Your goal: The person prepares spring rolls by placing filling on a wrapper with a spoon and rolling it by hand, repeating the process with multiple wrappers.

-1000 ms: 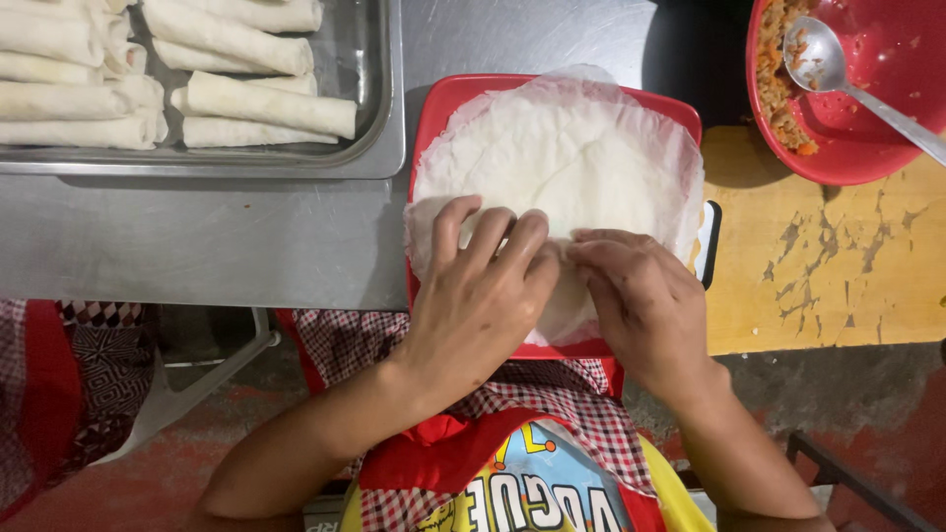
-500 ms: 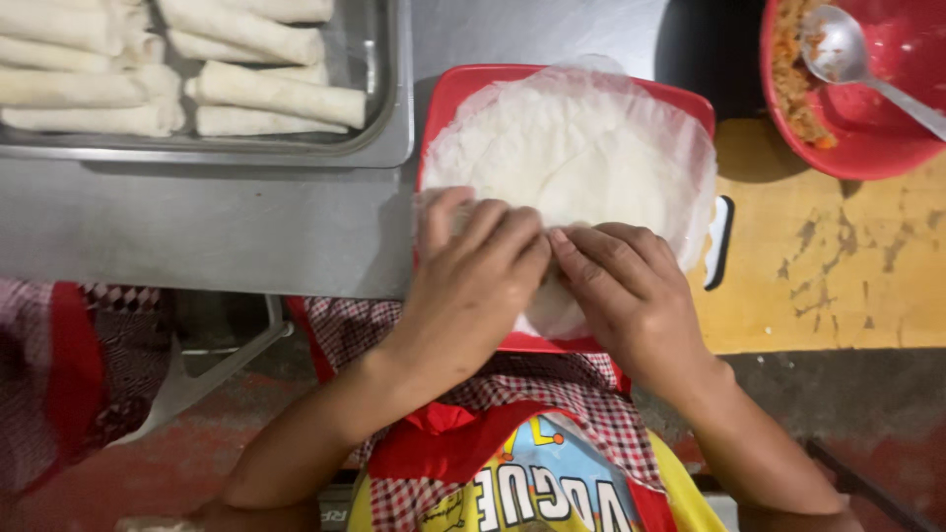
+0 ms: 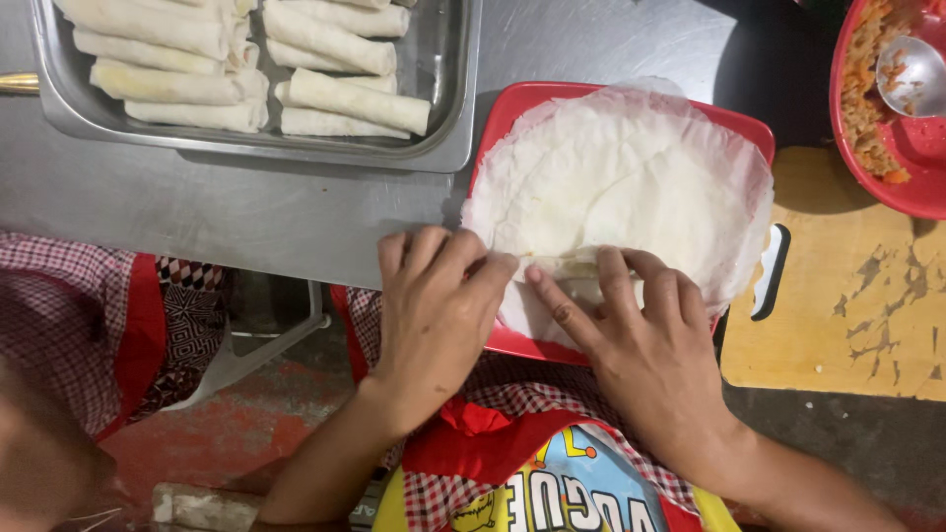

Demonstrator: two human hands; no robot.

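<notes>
Both hands, the left hand (image 3: 434,296) and the right hand (image 3: 641,340), press flat with fingers together on the rolled near edge of the thin white wrapper (image 3: 621,187), which lies sideways across the red tray (image 3: 522,103).

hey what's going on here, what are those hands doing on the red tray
A person is rolling a thin white wrapper that lies on a red tray. The left hand and right hand press side by side on the near edge, where a narrow rolled fold has formed. A metal tray up left holds finished rolls. A red bowl of filling with a spoon sits up right.
</notes>
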